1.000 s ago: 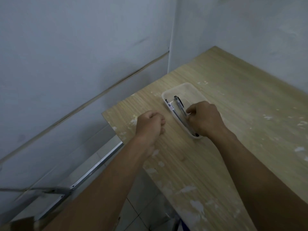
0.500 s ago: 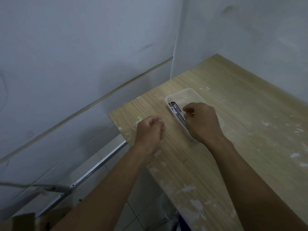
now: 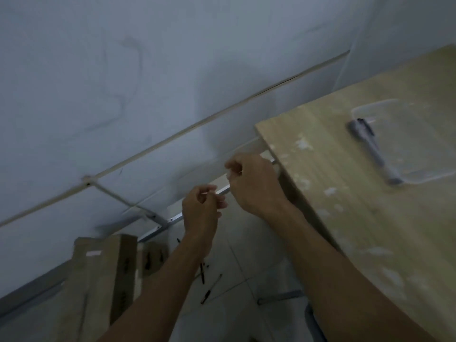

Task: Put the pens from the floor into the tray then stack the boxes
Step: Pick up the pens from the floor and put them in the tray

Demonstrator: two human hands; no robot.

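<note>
A clear plastic tray lies on the wooden table at the upper right, with grey pens along its left side. Both my hands hover off the table's left edge, above the floor. My left hand is loosely curled with nothing visible in it. My right hand is also loosely curled and looks empty. Dark pens lie on the tiled floor below my left forearm. Brown cardboard boxes stand against the wall at the lower left.
A grey wall fills the upper left, with a thin cable strip running across it. A metal rail runs along the wall base. A metal table leg shows under the table edge.
The view swung left and down. My right hand left the tray and both hands moved off the table's left edge. The floor pens and the boxes came into sight.
</note>
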